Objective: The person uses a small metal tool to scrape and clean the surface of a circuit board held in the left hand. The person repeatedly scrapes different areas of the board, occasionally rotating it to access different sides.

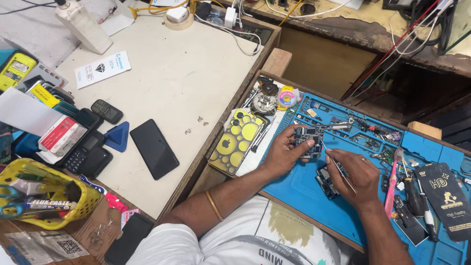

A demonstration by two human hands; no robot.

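White shirt front point(235, 240) at bottom edge; both forearms reach out over blue repair mat point(294, 189).

Left hand point(284, 154) pinches small circuit board point(308, 140) between thumb and fingers, raised just above the mat's upper middle. Right hand point(360, 176) closed on thin metal tweezers point(336, 164), tip at the board's right edge. Second board point(326, 182) lies on mat under right hand. Yellow-spotted phone case point(238, 142) beside left hand. Black phone point(154, 148) on pale table point(186, 73); yellow basket point(44, 198) far left.
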